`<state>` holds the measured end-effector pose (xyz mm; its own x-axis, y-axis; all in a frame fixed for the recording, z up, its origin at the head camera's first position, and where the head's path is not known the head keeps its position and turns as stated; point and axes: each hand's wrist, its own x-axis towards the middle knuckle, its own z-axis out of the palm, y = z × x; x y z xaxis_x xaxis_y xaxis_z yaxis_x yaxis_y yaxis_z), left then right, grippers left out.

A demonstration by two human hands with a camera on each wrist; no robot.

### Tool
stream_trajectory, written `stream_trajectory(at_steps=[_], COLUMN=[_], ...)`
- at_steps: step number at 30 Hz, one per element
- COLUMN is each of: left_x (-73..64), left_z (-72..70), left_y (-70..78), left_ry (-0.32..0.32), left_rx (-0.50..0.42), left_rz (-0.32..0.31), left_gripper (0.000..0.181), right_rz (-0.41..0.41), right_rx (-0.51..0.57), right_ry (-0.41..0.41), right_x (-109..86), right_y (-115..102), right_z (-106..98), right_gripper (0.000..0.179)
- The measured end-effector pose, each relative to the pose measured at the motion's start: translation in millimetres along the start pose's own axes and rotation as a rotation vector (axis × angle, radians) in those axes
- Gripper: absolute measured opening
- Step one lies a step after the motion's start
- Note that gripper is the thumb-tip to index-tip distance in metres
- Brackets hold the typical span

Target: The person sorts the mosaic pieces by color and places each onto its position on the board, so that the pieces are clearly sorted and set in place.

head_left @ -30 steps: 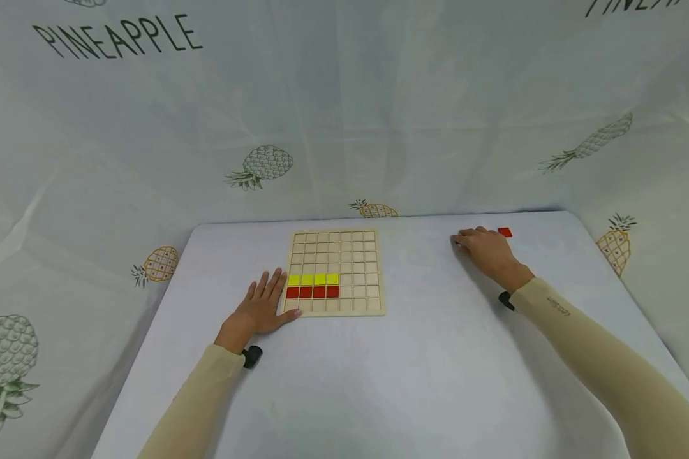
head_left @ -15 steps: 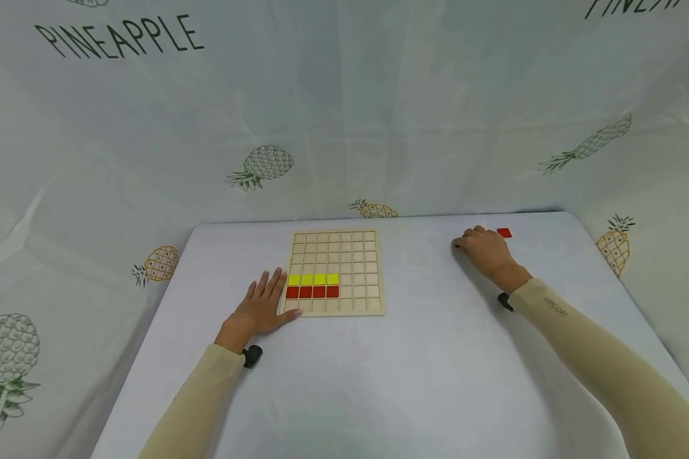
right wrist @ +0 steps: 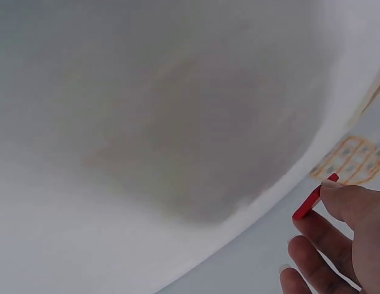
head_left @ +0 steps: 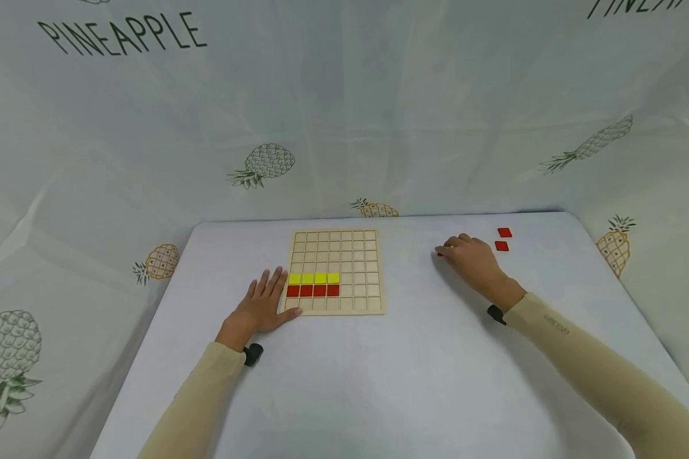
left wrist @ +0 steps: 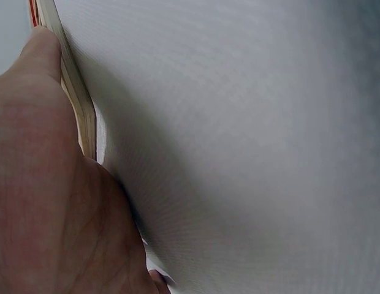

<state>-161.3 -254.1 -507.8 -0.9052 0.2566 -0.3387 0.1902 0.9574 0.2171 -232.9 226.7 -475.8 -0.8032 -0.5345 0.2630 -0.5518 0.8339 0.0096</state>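
A wooden grid board [head_left: 360, 256] lies on the white table, with a row of yellow square tiles [head_left: 319, 278] above a row of red square tiles [head_left: 319, 291] in its lower left part. My left hand [head_left: 259, 306] rests spread at the board's left edge, thumb on its lower left corner; the left wrist view shows the board's side edge [left wrist: 79, 104] close by the hand. Right of the board, my right hand [head_left: 472, 262] pinches a red tile [right wrist: 309, 200] between thumb and forefinger, held on edge in the right wrist view.
Two loose red tiles, one farther back [head_left: 504, 233] and one nearer [head_left: 502, 246], lie on the table behind and right of my right hand. A pineapple-print curtain [head_left: 344, 115] hangs along the table's back edge.
My right hand has moved left and slightly nearer with a red tile, uncovering a second loose red tile on the table. The left hand and the board stay put.
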Motion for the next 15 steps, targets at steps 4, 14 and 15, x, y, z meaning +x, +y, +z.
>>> stream_trajectory(at_steps=[4,14,15], left_x=[-0.3,-12.6,-13.7], left_z=[0.3,-17.7,-18.6], left_y=[-0.3,16.0,17.0], left_ry=[0.013,-0.028,-0.031], left_rx=[-0.002,-0.021,-0.019], left_rz=[0.002,-0.004,-0.005], left_gripper=[0.105,0.1,0.1], right_rz=[-0.033,-0.12,-0.134], right_rx=[0.024,0.025,0.028], right_ry=[0.036,0.095,0.104], right_x=[4.1,10.8,11.4], right_y=[-19.7,-69.6,-74.7], right_z=[-2.5,0.9,1.4], right_gripper=[0.03,0.03,0.029])
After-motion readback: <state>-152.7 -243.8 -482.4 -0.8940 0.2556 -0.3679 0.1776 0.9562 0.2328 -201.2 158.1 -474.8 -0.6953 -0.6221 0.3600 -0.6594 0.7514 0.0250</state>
